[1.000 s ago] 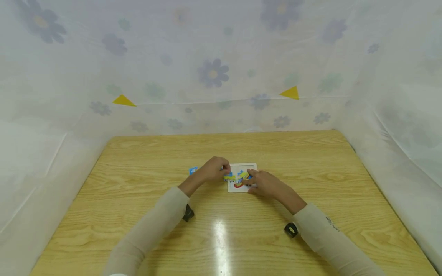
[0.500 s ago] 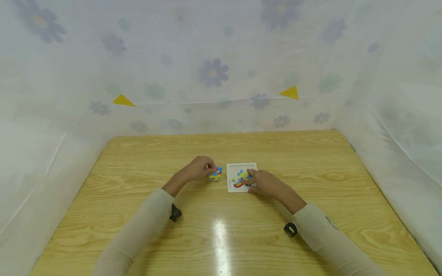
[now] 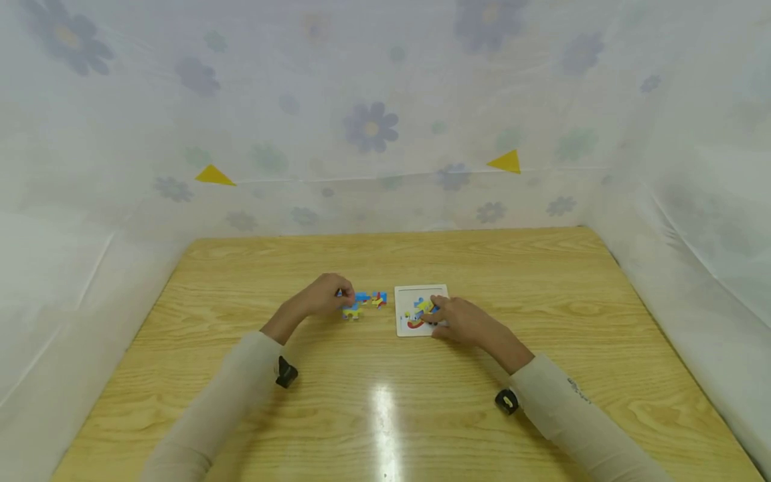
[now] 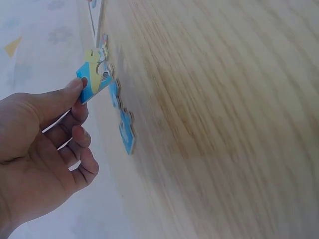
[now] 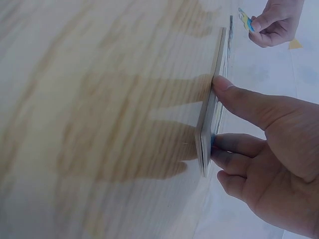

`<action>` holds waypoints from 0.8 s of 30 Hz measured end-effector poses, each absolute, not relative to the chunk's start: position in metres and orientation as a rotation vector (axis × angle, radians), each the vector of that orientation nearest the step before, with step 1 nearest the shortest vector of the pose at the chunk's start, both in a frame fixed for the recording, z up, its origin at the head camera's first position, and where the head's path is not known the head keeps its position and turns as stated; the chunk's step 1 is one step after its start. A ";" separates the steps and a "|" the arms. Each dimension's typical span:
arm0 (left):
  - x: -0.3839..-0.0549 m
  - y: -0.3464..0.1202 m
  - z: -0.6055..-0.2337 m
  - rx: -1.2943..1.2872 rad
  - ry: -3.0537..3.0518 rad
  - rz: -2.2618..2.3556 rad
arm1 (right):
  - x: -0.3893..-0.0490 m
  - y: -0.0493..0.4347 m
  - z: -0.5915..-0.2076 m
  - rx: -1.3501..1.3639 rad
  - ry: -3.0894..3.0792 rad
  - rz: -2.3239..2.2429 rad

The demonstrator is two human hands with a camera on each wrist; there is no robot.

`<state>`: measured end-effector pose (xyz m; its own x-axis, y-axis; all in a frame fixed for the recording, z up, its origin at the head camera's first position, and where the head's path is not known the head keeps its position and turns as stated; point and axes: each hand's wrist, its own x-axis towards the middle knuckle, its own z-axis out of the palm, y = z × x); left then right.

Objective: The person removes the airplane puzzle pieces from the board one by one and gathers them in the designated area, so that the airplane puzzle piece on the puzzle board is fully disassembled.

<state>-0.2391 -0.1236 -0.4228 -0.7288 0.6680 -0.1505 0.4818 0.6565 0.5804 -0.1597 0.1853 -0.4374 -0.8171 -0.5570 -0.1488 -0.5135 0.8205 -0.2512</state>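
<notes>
My left hand [image 3: 322, 295] is left of the board and pinches a blue-and-yellow jigsaw piece [image 4: 92, 74] between thumb and fingers, the piece tilted above the table. Its other fingers are curled loosely. Beyond that piece, more blue jigsaw pieces [image 4: 126, 132] lie on the wood. My right hand [image 3: 466, 323] rests on the right side of a white square puzzle board [image 3: 405, 294], its thumb at the near edge and its fingertips on the pieces. Inside the frame sit several coloured pieces [image 3: 415, 323], partly covered by those fingers.
A loose piece with red, blue and yellow [image 3: 379, 298] lies between the left hand and the board. The wood-grain table [image 3: 385, 388] is bordered by a flowered white curtain [image 3: 373, 194] at the back and sides. Two yellow triangles [image 3: 504, 162] mark the back curtain.
My left hand has moved left, from the board's edge to the loose pieces, and now holds a piece up. Loose pieces beside the board have come into view. The right hand stays put.
</notes>
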 end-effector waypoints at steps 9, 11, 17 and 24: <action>-0.237 -0.135 -0.422 0.923 2.524 0.705 | -0.160 0.185 -0.438 -0.863 2.810 -0.266; -0.236 -0.137 -0.421 0.925 2.523 0.701 | -0.160 0.186 -0.438 -0.871 2.810 -0.262; -0.235 -0.141 -0.424 0.942 2.532 0.687 | -0.160 0.185 -0.438 -0.883 2.803 -0.262; -0.236 -0.147 -0.427 0.919 2.552 0.674 | -0.161 0.185 -0.438 -0.860 2.800 -0.259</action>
